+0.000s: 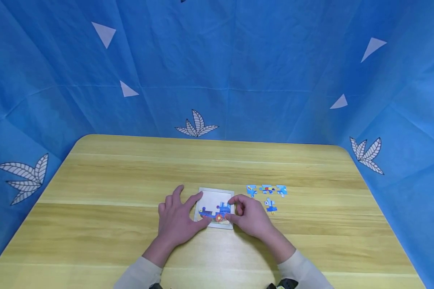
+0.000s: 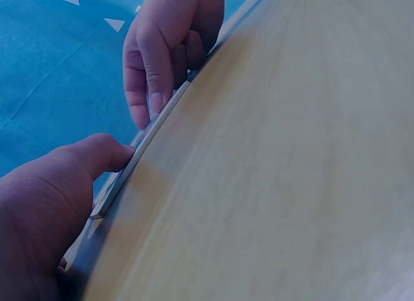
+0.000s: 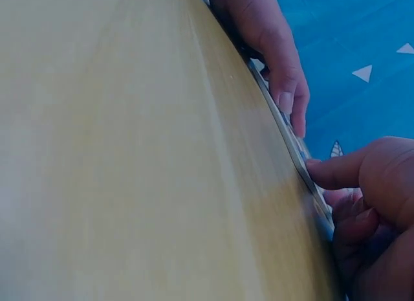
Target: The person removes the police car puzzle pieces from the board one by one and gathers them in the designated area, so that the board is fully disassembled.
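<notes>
Square, white-framed train jigsaw lies between your left hand, fingers spread against it, and your right hand, fingers bent (pinching or not, I cannot tell) toward the tabletop's right edge, nearer the loose blue pieces.

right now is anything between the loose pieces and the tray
In the head view, the right hand lies between the lowest loose piece and the tray; nothing visible stands between the leftmost loose piece and it.
</notes>
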Tool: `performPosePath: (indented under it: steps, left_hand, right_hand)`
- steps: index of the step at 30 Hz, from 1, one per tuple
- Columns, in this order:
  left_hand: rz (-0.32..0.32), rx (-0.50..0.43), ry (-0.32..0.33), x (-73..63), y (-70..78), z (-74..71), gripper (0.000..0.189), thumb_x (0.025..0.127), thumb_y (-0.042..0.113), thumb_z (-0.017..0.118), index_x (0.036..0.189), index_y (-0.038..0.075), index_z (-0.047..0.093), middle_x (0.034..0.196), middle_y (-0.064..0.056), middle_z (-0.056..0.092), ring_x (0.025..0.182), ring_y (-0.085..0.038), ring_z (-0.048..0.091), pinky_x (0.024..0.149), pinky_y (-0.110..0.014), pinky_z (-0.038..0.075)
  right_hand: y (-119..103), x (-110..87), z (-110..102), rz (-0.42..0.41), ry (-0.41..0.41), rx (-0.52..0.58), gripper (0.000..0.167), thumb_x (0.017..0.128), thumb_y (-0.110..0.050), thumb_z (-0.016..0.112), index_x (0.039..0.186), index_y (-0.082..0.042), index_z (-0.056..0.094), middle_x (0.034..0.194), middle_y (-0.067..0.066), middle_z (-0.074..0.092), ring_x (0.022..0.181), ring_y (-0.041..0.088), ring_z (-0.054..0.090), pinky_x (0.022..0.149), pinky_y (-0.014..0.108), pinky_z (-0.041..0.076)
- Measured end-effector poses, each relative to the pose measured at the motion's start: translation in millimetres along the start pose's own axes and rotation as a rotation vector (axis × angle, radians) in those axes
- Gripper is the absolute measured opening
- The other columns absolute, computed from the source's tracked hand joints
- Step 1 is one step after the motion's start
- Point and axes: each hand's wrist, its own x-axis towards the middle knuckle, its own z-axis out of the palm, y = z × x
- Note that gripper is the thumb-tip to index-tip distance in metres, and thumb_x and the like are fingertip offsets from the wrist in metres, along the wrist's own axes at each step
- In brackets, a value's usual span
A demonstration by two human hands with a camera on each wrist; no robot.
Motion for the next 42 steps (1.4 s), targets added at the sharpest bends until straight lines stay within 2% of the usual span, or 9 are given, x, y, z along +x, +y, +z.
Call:
performPosePath:
  steps: [6, 13, 18, 21, 24, 28, 31, 36, 42]
  left_hand:
    - [-0.005, -0.002, -0.006, -0.4, 0.0, 0.6, 0.077, 0.076, 0.074, 0.066, 0.142, 0.036, 0.058, 0.156, -0.018, 0.026, 0.113, -0.033, 0.037, 0.082, -0.046, 0.026]
    - [-0.003, 0.0, -0.004, -0.4, -0.2, -0.1, 0.077, 0.076, 0.074, 0.066, 0.142, 0.035, 0.058, 0.156, -0.018, 0.025, 0.113, -0.033, 0.037, 0.082, -0.045, 0.026]
    - [0.003, 0.0, 0.003, -0.1, -0.7, 0.0, 0.078, 0.076, 0.075, 0.065, 0.142, 0.035, 0.058, 0.155, -0.018, 0.026, 0.113, -0.033, 0.037, 0.081, -0.045, 0.026]
    - [0.006, 0.004, 0.005, 0.1, -0.9, 0.7, 0.078, 0.076, 0.076, 0.065, 0.142, 0.035, 0.058, 0.155, -0.018, 0.026, 0.112, -0.033, 0.038, 0.08, -0.045, 0.027]
    - [0.009, 0.008, 0.011, 0.1, -1.4, 1.4, 0.078, 0.076, 0.076, 0.064, 0.141, 0.035, 0.059, 0.155, -0.018, 0.027, 0.112, -0.033, 0.038, 0.08, -0.044, 0.026]
    - [0.015, 0.005, 0.017, 0.0, -2.1, 1.5, 0.078, 0.076, 0.077, 0.064, 0.141, 0.035, 0.059, 0.155, -0.019, 0.027, 0.111, -0.033, 0.038, 0.079, -0.044, 0.026]
    - [0.017, 0.003, 0.017, -0.2, -2.2, 1.3, 0.077, 0.076, 0.077, 0.064, 0.141, 0.035, 0.059, 0.155, -0.018, 0.027, 0.11, -0.033, 0.038, 0.079, -0.044, 0.026]
    - [0.013, -0.002, 0.012, -0.1, -2.4, 1.5, 0.075, 0.076, 0.074, 0.065, 0.141, 0.035, 0.059, 0.155, -0.018, 0.028, 0.11, -0.033, 0.039, 0.079, -0.044, 0.026]
    - [0.008, -0.003, 0.005, 0.1, -2.0, 1.3, 0.075, 0.076, 0.073, 0.066, 0.14, 0.036, 0.059, 0.155, -0.018, 0.027, 0.11, -0.032, 0.038, 0.08, -0.044, 0.026]
  right_hand:
    - [1.7, 1.2, -0.9, -0.007, -0.03, 0.028, 0.029, 0.081, -0.009, 0.084, 0.102, -0.013, 0.065, 0.067, -0.005, 0.049, 0.06, 0.01, 0.045, 0.068, 0.033, 0.044]
    - [2.0, 1.2, 0.4, -0.003, -0.013, 0.138, 0.032, 0.079, -0.002, 0.083, 0.101, -0.014, 0.063, 0.068, -0.004, 0.046, 0.063, 0.012, 0.046, 0.071, 0.033, 0.044]
    - [2.5, 0.4, 0.9, -0.008, -0.002, 0.169, 0.028, 0.082, 0.003, 0.079, 0.102, -0.012, 0.066, 0.068, -0.003, 0.045, 0.063, 0.013, 0.045, 0.07, 0.032, 0.043]
    - [2.4, 0.1, 0.6, -0.01, -0.007, 0.164, 0.02, 0.083, 0.004, 0.077, 0.091, -0.012, 0.067, 0.065, -0.004, 0.045, 0.063, 0.012, 0.044, 0.068, 0.03, 0.041]
    - [1.6, -0.3, 0.5, -0.006, -0.001, 0.159, 0.019, 0.083, 0.004, 0.077, 0.085, -0.012, 0.065, 0.065, -0.004, 0.044, 0.062, 0.012, 0.044, 0.066, 0.029, 0.039]
    - [0.5, -0.3, 0.6, 0.006, 0.019, 0.122, 0.024, 0.082, 0.002, 0.079, 0.097, -0.012, 0.068, 0.066, -0.004, 0.046, 0.062, 0.012, 0.045, 0.068, 0.031, 0.041]
    - [0.2, 0.1, 0.1, -0.001, 0.001, 0.055, 0.027, 0.083, -0.001, 0.078, 0.105, -0.012, 0.068, 0.065, -0.005, 0.047, 0.059, 0.011, 0.045, 0.067, 0.032, 0.043]
    - [0.1, 1.1, -1.9, -0.009, -0.065, 0.006, 0.023, 0.087, -0.005, 0.077, 0.106, -0.012, 0.066, 0.063, -0.006, 0.047, 0.056, 0.008, 0.043, 0.064, 0.031, 0.043]
    - [-0.8, 2.0, -3.0, 0.007, -0.087, 0.075, 0.022, 0.086, -0.002, 0.076, 0.099, -0.011, 0.062, 0.064, -0.005, 0.045, 0.058, 0.009, 0.042, 0.064, 0.029, 0.041]
